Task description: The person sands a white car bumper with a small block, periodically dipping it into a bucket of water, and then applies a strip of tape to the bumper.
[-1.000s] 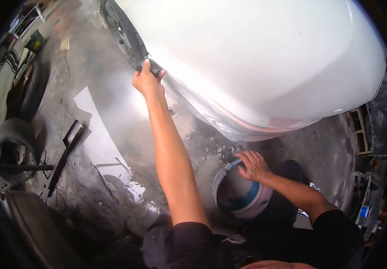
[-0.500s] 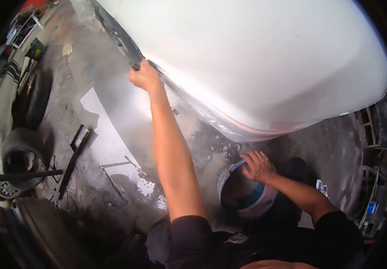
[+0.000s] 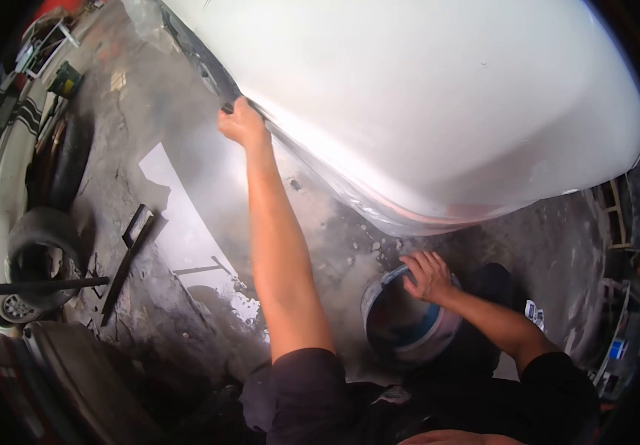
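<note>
A large white car body panel [image 3: 424, 96] with rounded edges fills the top of the view. At its left edge, beside a dark strip [image 3: 205, 63], my left hand [image 3: 244, 124] is closed. A small dark piece shows by the fingertips, but I cannot make out whether it is held or part of the strip. Lower right, my right hand [image 3: 430, 277] rests with bent fingers and thumb on the rim of a round bucket [image 3: 374, 297]. The bucket's inside is dark, with a blue band on its wall.
A light sheet [image 3: 186, 230] lies on the dusty floor, with a black metal bracket [image 3: 123, 271] beside it. Worn tires [image 3: 41, 237] and another white car [image 3: 4, 185] stand left. A dark bar [image 3: 38, 287] juts in from that side. Shelving [image 3: 616, 222] lines the right.
The view has shifted slightly, so the floor things at left appear a little farther right. Both hands stay in almost the same places on the panel edge and bucket.
</note>
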A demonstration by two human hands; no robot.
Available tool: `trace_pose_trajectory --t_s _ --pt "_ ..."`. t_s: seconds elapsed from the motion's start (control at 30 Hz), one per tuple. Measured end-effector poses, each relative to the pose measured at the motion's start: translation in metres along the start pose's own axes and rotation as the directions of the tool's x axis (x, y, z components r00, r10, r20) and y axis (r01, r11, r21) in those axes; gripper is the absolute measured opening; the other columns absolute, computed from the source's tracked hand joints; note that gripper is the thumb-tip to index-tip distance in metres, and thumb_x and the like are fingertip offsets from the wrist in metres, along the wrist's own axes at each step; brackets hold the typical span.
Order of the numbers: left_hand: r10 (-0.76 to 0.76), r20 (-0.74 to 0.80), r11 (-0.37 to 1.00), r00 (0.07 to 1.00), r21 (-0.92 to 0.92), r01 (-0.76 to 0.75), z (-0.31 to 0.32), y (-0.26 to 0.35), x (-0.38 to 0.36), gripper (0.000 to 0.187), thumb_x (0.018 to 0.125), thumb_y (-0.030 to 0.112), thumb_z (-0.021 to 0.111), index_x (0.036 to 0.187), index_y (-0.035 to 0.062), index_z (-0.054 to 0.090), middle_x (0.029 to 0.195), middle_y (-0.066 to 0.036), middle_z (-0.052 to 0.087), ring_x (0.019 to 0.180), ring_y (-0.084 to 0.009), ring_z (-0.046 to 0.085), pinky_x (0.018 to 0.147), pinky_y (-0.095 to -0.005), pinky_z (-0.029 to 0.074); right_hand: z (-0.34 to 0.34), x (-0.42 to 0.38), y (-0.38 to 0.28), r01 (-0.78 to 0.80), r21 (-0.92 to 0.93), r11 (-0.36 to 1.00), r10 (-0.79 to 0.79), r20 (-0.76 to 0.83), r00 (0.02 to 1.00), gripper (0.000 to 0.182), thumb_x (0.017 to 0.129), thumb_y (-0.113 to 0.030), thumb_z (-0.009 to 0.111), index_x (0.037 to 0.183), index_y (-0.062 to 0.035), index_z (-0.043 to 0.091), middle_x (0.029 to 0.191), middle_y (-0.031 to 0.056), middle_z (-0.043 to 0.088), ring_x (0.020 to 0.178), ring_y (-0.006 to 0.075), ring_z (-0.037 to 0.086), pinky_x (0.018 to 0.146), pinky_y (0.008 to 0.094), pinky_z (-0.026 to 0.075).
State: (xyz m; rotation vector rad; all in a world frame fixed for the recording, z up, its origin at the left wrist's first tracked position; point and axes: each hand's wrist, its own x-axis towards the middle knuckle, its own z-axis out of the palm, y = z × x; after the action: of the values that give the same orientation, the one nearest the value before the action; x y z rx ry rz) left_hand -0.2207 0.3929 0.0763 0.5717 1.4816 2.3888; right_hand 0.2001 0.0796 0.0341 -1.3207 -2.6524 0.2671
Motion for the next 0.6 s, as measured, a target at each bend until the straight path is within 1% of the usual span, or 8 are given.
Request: trace_pose_trajectory --t_s 0.07,0.17,0.23,0.3,0.37,0.43,0.47,0.6 --pt "-0.231 0.013 0.973 0.973 0.002 0.231 0.002 -0.001 0.011 0.021 0.089 0.003 0.066 0.103 -0.0116 0.071 0.092 -0.013 0.074 0.081 -0.0218 0.068 0.076 -0.0371 0.055 -0.001 -0.002 0.001 -0.001 -0.001 1.000 0.001 -0.018 1.000 0.048 0.082 -0.024 0.076 0.127 -0.0086 0.070 0.113 0.0128 0.066 0.106 0.0342 0.066 0.095 0.0471 0.053" --pt "-0.157 0.049 0.987 0.986 -0.037 0.159 -0.003 0.020 -0.020 0.019 0.089 0.002 0.065 0.102 -0.0110 0.070 0.093 -0.013 0.074 0.081 -0.0211 0.069 0.076 -0.0376 0.056 -0.002 0.003 0.003 0.007 0.000 1.000 -0.007 -0.023 1.000 0.048 0.081 -0.024 0.076 0.127 -0.0086 0.070 0.113 0.0125 0.066 0.106 0.0334 0.067 0.095 0.0465 0.053" --pt "-0.198 0.070 0.979 0.978 -0.039 0.201 -0.005 0.028 -0.013 0.017 0.090 0.002 0.065 0.101 -0.0103 0.068 0.093 -0.014 0.075 0.083 -0.0213 0.071 0.076 -0.0384 0.056 -0.003 0.003 0.001 0.010 0.001 1.000 -0.010 -0.019 1.000 0.048 0.081 -0.023 0.076 0.127 -0.0084 0.071 0.113 0.0125 0.066 0.106 0.0329 0.067 0.095 0.0464 0.053" --pt "-0.409 0.034 0.911 0.912 -0.048 0.410 0.002 0.050 -0.006 0.016 0.090 0.002 0.065 0.100 -0.0102 0.068 0.093 -0.013 0.074 0.084 -0.0200 0.070 0.076 -0.0375 0.056 0.000 0.000 -0.002 0.008 0.005 1.000 -0.008 -0.023 1.000 0.048 0.081 -0.023 0.076 0.127 -0.0081 0.071 0.113 0.0126 0.066 0.106 0.0329 0.067 0.095 0.0465 0.053" --pt "-0.317 -0.008 0.947 0.948 -0.051 0.316 0.002 0.019 -0.006 0.019 0.091 0.004 0.065 0.102 -0.0107 0.069 0.092 -0.012 0.074 0.084 -0.0200 0.070 0.075 -0.0374 0.056 -0.002 -0.001 0.000 0.005 0.001 1.000 -0.005 -0.036 0.999 0.048 0.081 -0.022 0.075 0.127 -0.0079 0.070 0.113 0.0128 0.066 0.105 0.0330 0.067 0.095 0.0467 0.053" --pt "-0.070 0.023 0.997 0.997 0.016 0.069 -0.001 0.025 -0.030 0.019 0.091 0.004 0.065 0.101 -0.0112 0.068 0.093 -0.014 0.074 0.083 -0.0215 0.070 0.075 -0.0375 0.056 -0.003 0.001 0.000 0.010 0.005 1.000 -0.009 -0.024 1.000 0.048 0.081 -0.022 0.075 0.127 -0.0077 0.070 0.114 0.0126 0.066 0.106 0.0331 0.067 0.095 0.0471 0.053" --pt "-0.116 0.026 0.987 0.993 -0.109 0.118 -0.002 0.025 -0.038 0.020 0.091 0.005 0.064 0.101 -0.0119 0.069 0.095 -0.015 0.074 0.082 -0.0226 0.069 0.076 -0.0383 0.056 -0.003 0.002 0.000 0.005 0.009 1.000 -0.005 -0.027 1.000 0.048 0.081 -0.022 0.075 0.127 -0.0077 0.070 0.114 0.0126 0.066 0.106 0.0331 0.067 0.095 0.0471 0.053" --pt "-0.095 0.046 0.995 0.994 0.037 0.093 -0.003 0.005 -0.003 0.022 0.091 0.004 0.065 0.105 -0.0136 0.069 0.099 -0.016 0.075 0.083 -0.0221 0.069 0.078 -0.0375 0.056 -0.002 0.003 -0.001 0.009 0.013 1.000 -0.008 -0.025 1.000 0.048 0.081 -0.022 0.076 0.127 -0.0077 0.070 0.114 0.0126 0.065 0.105 0.0334 0.066 0.095 0.0473 0.053"
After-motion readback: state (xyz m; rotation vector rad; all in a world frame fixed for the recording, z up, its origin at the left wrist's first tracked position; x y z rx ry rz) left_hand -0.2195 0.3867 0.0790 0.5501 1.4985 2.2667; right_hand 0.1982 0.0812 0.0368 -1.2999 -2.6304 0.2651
